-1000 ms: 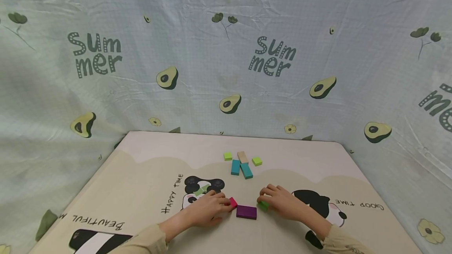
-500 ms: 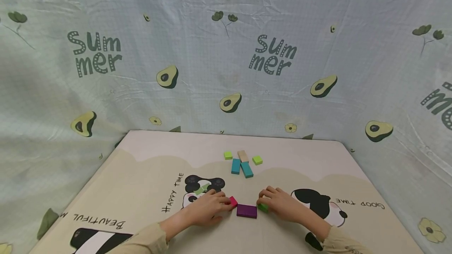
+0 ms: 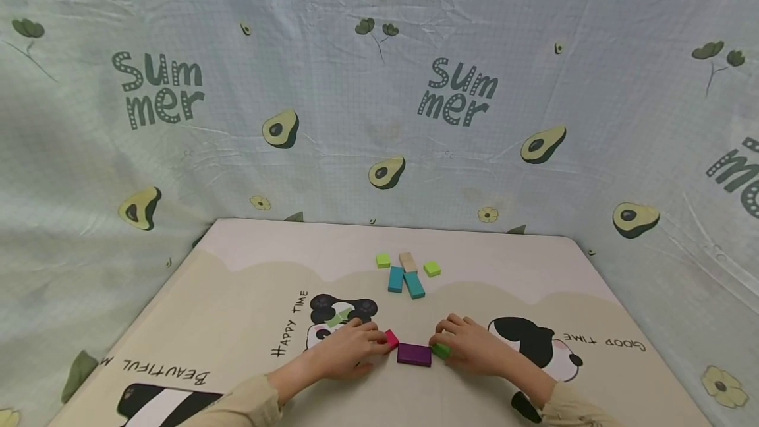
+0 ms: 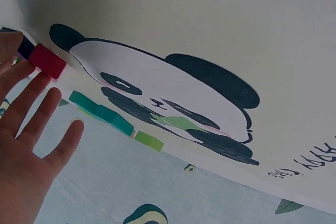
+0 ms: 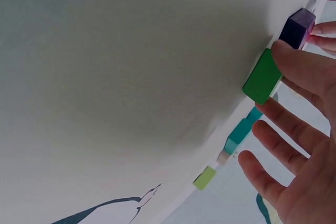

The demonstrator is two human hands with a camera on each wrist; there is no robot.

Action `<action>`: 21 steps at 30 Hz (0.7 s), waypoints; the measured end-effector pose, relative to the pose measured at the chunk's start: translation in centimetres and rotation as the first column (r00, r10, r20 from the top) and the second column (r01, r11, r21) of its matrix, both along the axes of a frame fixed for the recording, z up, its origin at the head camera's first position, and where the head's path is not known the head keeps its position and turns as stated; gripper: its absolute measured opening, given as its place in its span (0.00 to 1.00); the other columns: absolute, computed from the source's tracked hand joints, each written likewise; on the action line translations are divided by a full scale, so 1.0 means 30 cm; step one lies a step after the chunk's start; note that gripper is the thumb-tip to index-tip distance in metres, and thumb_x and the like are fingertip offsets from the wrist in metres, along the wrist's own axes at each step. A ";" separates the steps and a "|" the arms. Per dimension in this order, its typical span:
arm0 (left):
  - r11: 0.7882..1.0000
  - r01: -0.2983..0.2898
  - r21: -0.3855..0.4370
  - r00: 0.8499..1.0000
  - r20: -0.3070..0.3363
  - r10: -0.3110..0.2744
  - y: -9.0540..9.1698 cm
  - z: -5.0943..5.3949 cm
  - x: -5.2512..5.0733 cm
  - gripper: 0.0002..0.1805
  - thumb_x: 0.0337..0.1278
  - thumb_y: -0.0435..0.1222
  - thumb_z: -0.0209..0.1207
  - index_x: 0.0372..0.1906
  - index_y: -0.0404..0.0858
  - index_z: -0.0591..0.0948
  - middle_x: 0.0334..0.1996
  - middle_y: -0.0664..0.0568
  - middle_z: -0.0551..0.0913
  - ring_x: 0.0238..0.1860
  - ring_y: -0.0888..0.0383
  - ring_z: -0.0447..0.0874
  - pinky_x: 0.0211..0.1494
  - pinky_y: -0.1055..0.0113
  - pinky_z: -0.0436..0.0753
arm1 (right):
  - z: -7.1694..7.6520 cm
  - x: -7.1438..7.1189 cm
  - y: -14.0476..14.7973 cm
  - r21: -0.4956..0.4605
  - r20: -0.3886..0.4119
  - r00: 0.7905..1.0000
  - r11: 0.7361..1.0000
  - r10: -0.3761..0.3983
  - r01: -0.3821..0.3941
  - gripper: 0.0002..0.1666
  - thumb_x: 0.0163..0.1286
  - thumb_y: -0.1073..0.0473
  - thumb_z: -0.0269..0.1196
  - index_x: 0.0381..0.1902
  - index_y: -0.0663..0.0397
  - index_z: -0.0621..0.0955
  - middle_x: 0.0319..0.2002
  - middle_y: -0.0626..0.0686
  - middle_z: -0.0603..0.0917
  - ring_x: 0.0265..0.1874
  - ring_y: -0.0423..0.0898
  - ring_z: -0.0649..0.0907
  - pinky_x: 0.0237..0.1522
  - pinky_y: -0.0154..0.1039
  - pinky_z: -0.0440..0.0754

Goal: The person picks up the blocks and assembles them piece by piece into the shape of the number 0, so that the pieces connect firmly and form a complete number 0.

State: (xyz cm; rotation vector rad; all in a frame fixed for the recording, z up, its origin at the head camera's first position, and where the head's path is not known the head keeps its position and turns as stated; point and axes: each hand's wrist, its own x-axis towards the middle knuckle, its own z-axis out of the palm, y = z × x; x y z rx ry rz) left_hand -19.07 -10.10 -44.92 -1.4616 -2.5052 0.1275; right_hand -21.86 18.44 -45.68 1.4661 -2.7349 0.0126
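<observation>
In the head view, the person's left hand (image 3: 350, 351) pinches a red block (image 3: 391, 340) at its fingertips, and the right hand (image 3: 471, 346) pinches a green block (image 3: 441, 350); a purple block (image 3: 414, 354) lies between the two sets of fingers, and teal blocks (image 3: 395, 279) lie beyond them. In the left wrist view, the red block sits beyond the thumb and index finger, the other fingers spread. In the right wrist view, the thumb presses the green block's near end, the outer fingers extended and parted.
</observation>
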 end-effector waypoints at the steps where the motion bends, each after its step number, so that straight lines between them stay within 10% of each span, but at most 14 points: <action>1: 1.000 0.000 -0.001 1.000 -0.005 0.000 0.000 0.000 0.000 0.22 0.48 0.44 0.61 0.53 0.51 0.76 0.45 0.61 0.80 0.46 0.63 0.73 0.46 0.69 0.72 | -0.002 0.000 0.000 -0.003 -0.003 1.000 1.000 0.000 0.000 0.18 0.56 0.51 0.63 0.46 0.37 0.75 0.44 0.43 0.75 0.44 0.41 0.71 0.42 0.39 0.74; 21: 1.000 -0.004 -0.004 1.000 0.006 0.004 -0.001 0.001 0.003 0.22 0.49 0.44 0.60 0.53 0.50 0.76 0.45 0.61 0.80 0.47 0.63 0.73 0.47 0.69 0.72 | -0.005 0.008 -0.001 -0.035 -0.035 0.999 0.999 -0.034 0.033 0.21 0.56 0.43 0.61 0.48 0.40 0.75 0.43 0.44 0.74 0.44 0.41 0.72 0.41 0.40 0.74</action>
